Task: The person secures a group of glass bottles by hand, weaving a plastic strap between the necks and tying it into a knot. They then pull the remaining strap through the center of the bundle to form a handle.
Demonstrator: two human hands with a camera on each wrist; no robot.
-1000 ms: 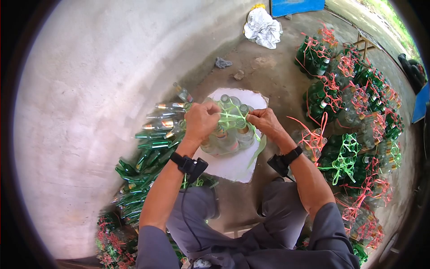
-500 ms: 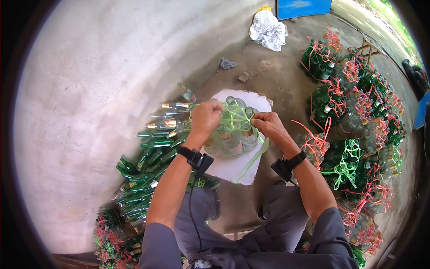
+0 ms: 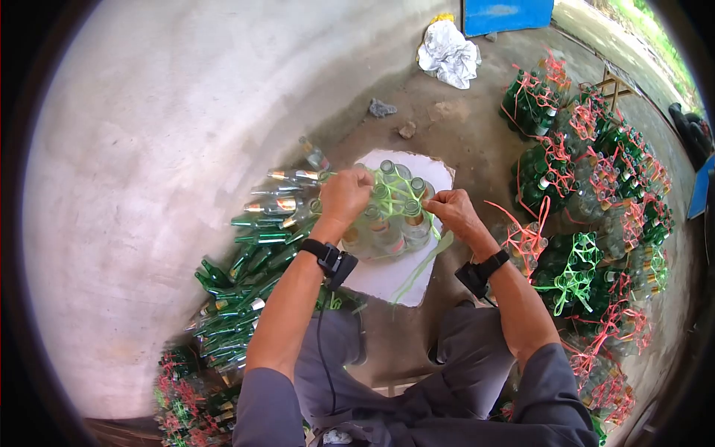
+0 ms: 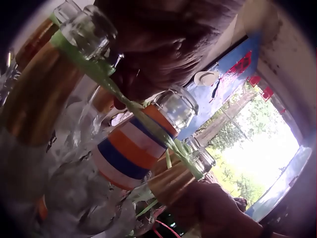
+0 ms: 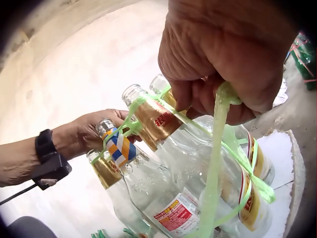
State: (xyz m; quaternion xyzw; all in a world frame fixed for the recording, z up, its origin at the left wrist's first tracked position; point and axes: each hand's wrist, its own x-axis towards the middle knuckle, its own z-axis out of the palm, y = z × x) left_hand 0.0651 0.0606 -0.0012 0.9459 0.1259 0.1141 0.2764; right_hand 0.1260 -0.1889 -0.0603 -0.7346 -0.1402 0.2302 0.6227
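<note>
Several clear glass bottles (image 3: pixel 386 235) stand together on a white board (image 3: pixel 417 287), green plastic strap (image 3: pixel 383 195) laced around their necks. At the cluster's left side my left hand (image 3: pixel 345 197) is curled on the strap by the necks; the left wrist view shows this hand (image 4: pixel 168 44) dark above the bottle tops. My right hand (image 3: pixel 456 214), at the right side, pinches the strap between thumb and fingers. Seen in the right wrist view, a green strap end (image 5: pixel 218 129) hangs from the right hand (image 5: pixel 223 59), beside gold-labelled necks (image 5: pixel 157 119).
Loose green and clear bottles (image 3: pixel 257 238) lie in a pile by the wall at left. Bundles of bottles tied with red and green strap (image 3: pixel 577 261) stand at right. Beyond the board are stones (image 3: pixel 382 108), a white bag (image 3: pixel 449 56) and a blue panel (image 3: pixel 506 15).
In the head view the board, bottles and both hands have shifted slightly right and down with the whole scene. Both hands keep hold of the strap; the right has drawn slightly away from the necks.
</note>
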